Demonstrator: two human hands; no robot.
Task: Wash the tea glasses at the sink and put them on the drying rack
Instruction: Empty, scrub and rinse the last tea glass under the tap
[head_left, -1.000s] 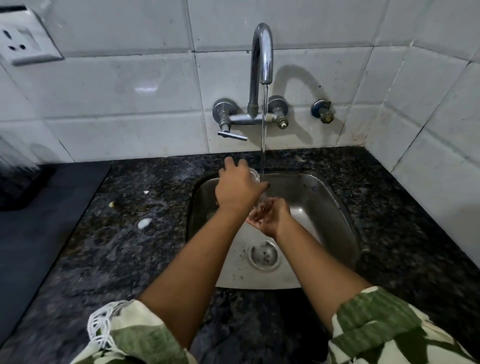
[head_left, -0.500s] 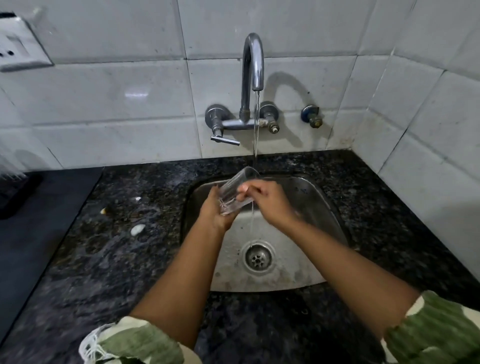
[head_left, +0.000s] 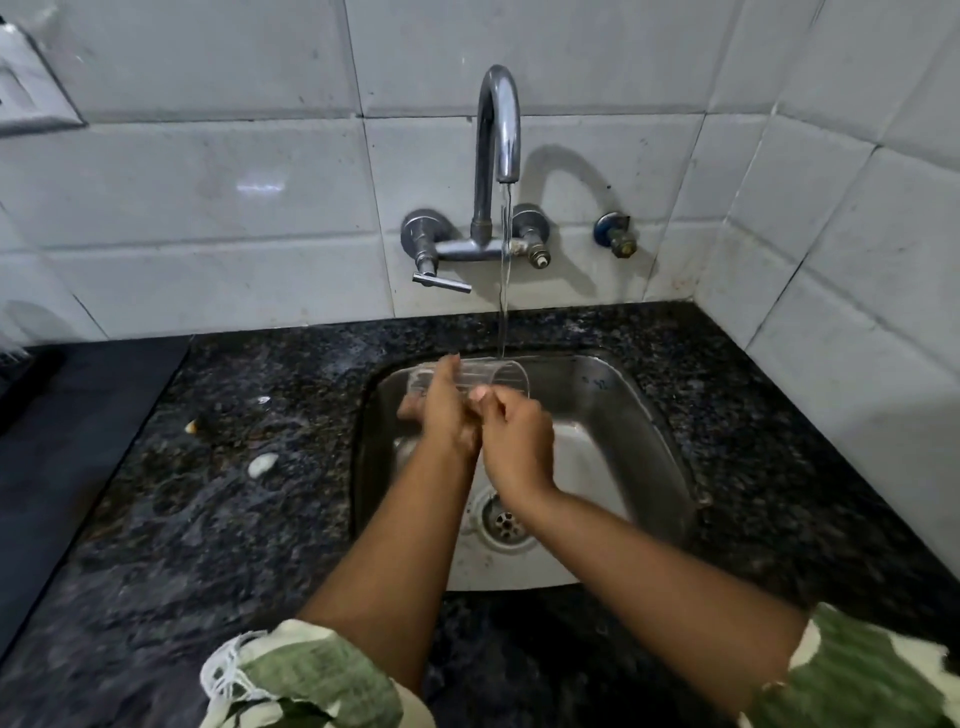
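Note:
A clear tea glass (head_left: 488, 378) lies on its side over the steel sink (head_left: 639, 415), its mouth to the right, right under the thin stream from the tap (head_left: 498, 130). My left hand (head_left: 441, 410) wraps around its left half. My right hand (head_left: 514, 441) is curled just below it, with fingertips touching its lower edge. The glass base is partly hidden by my left fingers.
Dark granite counter (head_left: 218, 519) surrounds the sink, wet, with small scraps (head_left: 262, 464) on the left. A black mat (head_left: 57, 441) lies at the far left. White tiled walls stand behind and to the right. The tap lever (head_left: 441, 283) sticks out left.
The glass has turned from tilted upward to lying level under the stream. My left hand now grips it from the front, and my right hand has dropped below it.

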